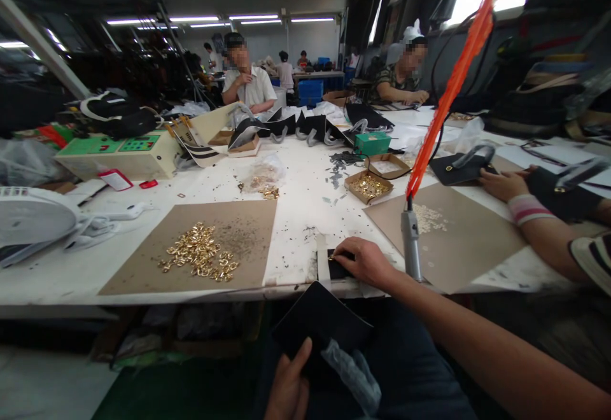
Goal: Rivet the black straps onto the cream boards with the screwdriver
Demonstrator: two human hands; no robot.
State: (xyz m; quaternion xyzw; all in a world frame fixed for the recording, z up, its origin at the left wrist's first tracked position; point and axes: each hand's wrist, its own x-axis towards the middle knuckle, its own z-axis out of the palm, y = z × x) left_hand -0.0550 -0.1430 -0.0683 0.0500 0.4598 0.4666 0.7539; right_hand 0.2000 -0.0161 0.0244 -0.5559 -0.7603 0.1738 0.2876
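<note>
My left hand (289, 385) grips a black flat bag panel (312, 321) over my lap, thumb on top. A strap or handle wrapped in clear plastic (356, 375) hangs from that panel. At the table's front edge, my right hand (365, 261) is closed in a pinch over a small black pad (340, 268) taped down with a pale strip (323, 261). A tiny gold-coloured metal piece shows at its fingertips, partly hidden. Left of it, gold metal fittings (198, 251) lie heaped on a brown board (143, 264).
A screwdriver-like metal tool (410, 245) hangs on an orange cord (446, 95) just right of my forearm. Beyond are a box of gold parts (367, 186) and a green box (372, 143). A co-worker's hand (503, 184) handles a black panel at right. A white fan (38, 219) stands left.
</note>
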